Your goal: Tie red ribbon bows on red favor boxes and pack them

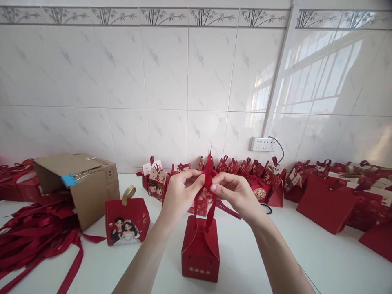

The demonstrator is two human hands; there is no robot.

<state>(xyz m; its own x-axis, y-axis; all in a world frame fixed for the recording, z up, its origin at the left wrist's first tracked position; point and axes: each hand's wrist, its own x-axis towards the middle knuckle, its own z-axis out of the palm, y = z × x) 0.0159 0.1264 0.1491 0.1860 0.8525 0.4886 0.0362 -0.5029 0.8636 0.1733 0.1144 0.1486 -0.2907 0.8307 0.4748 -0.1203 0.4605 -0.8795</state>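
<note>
Left hand point(185, 190): raised above the red box point(200, 251), fingers bent inward, pinching red ribbon point(208, 173).
Right hand point(234, 190): level with left, thumb and fingertips closed on same ribbon.
Forearms: angled up and inward, either side of box.
Red box: upright on white table point(239, 261), ribbon strands running down to its top.
Writing: gold Chinese characters, low on box front, small and soft.

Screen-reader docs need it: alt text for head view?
Left hand and right hand pinch a red ribbon over a small red box on a white table; a cardboard box and loose ribbons at left, more red boxes behind.
</note>
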